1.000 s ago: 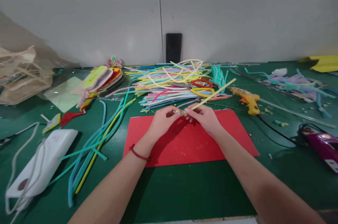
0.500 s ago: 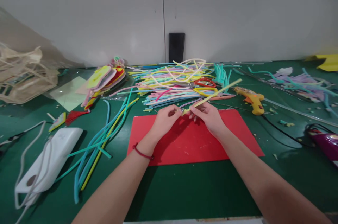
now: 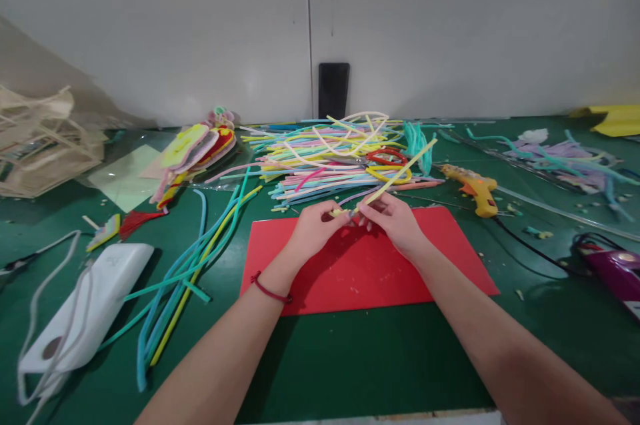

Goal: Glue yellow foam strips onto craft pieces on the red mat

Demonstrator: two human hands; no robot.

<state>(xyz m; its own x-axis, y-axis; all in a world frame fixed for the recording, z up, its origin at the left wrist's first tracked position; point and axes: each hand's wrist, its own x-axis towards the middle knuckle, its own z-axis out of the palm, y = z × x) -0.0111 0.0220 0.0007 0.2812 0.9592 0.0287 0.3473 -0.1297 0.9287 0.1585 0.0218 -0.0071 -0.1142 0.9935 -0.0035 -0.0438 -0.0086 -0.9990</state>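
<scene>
Both of my hands meet above the far edge of a red mat [image 3: 370, 271]. My left hand [image 3: 313, 231] pinches the near end of a long pale yellow pipe cleaner [image 3: 400, 175]. My right hand [image 3: 393, 218] grips the same stem just beside it, fingers curled. The stem slants up and away to the right, over a heap of multicoloured pipe cleaners [image 3: 330, 158]. A red string bracelet [image 3: 267, 290] circles my left wrist.
A yellow glue gun [image 3: 473, 188] lies right of the heap, its black cord trailing right. Red-handled scissors [image 3: 385, 158] rest in the heap. Loose teal and yellow stems [image 3: 185, 271], a white device [image 3: 90, 305], felt shapes [image 3: 193, 148] lie left; a purple tool [image 3: 613, 271] right.
The far tip of the yellow stem has swung left and lifted slightly. Both hands stay at the mat's far edge, fingers shifting a little on the stem.
</scene>
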